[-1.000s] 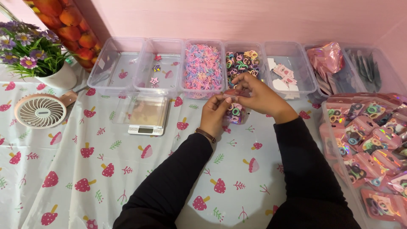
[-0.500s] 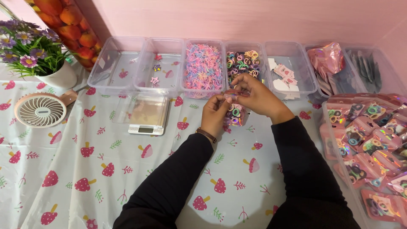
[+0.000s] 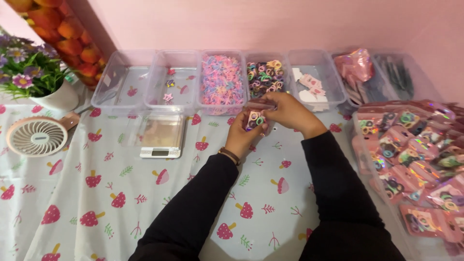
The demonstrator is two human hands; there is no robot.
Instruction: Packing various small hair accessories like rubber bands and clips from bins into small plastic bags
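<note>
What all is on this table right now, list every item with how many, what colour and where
small pouch: one, clear with coloured rings inside, held between both hands
clear bins: about six in a row along the pink wall; two hold only scattered bits, one pink and blue pieces, one mixed coloured rings, one white and pink cards, one shiny pink bags
kitchen scale: one, silver, left of the hands
small fan: one, white, far left
potted flowers: one, purple blooms, white pot, back left
filled pouches: many, pink, piled at right
tablecloth: one, white with red mushrooms
left hand: grips the pouch
right hand: pinches its top
</note>
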